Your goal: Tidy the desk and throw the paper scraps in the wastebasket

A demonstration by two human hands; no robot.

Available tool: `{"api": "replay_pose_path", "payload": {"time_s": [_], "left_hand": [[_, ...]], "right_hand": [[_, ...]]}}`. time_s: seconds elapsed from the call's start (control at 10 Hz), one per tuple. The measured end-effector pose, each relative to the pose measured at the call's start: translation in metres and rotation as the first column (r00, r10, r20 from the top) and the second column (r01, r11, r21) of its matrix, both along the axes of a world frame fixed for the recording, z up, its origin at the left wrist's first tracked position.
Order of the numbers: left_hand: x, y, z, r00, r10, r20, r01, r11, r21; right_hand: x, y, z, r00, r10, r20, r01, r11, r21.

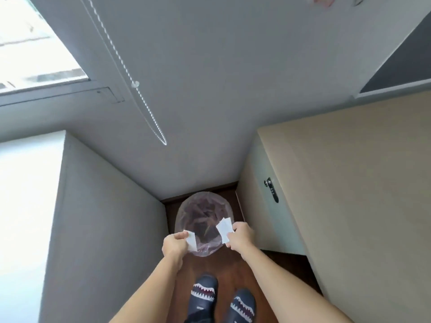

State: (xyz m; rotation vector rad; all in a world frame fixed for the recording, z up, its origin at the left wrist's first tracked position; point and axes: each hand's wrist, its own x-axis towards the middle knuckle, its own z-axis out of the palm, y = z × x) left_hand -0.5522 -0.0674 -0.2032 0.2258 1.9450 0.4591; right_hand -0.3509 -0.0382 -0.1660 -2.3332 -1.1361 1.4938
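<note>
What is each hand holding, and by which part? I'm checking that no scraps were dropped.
The left hand pinches a white paper scrap by its left edge; the right hand pinches another scrap by its right edge, above the wastebasket.

Wastebasket (186,207) contents — blurred, indistinct

White paper scraps (225,228); pinkish translucent wastebasket liner (186,220); navy shark-tooth slippers (202,292).

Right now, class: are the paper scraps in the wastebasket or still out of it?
Out. Left hand and right hand each pinch paper scraps above the lined wastebasket.
</note>
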Motion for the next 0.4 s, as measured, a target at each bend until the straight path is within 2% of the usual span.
{"api": "replay_pose_path", "payload": {"time_s": [0.1,0.2,0.3,0.4], "left_hand": [[0.001,0.016,-0.039,0.998,0.017,-0.057,-0.017,1.0,0.014],[0.003,0.033,-0.079,0.999,-0.031,-0.039,0.032,0.999,0.032],[0.009,0.046,-0.113,0.998,-0.051,0.032,0.048,0.995,0.093],[0.013,0.052,-0.123,0.998,-0.005,0.059,0.0,0.995,0.097]], "right_hand": [[-0.024,0.01,-0.063,0.999,-0.042,-0.026,0.04,0.995,-0.091],[-0.039,0.023,-0.117,0.994,-0.091,-0.061,0.082,0.987,-0.138],[-0.045,0.034,-0.148,0.958,-0.244,-0.149,0.214,0.959,-0.188],[-0.044,0.04,-0.155,0.91,-0.369,-0.191,0.327,0.919,-0.219]]}}
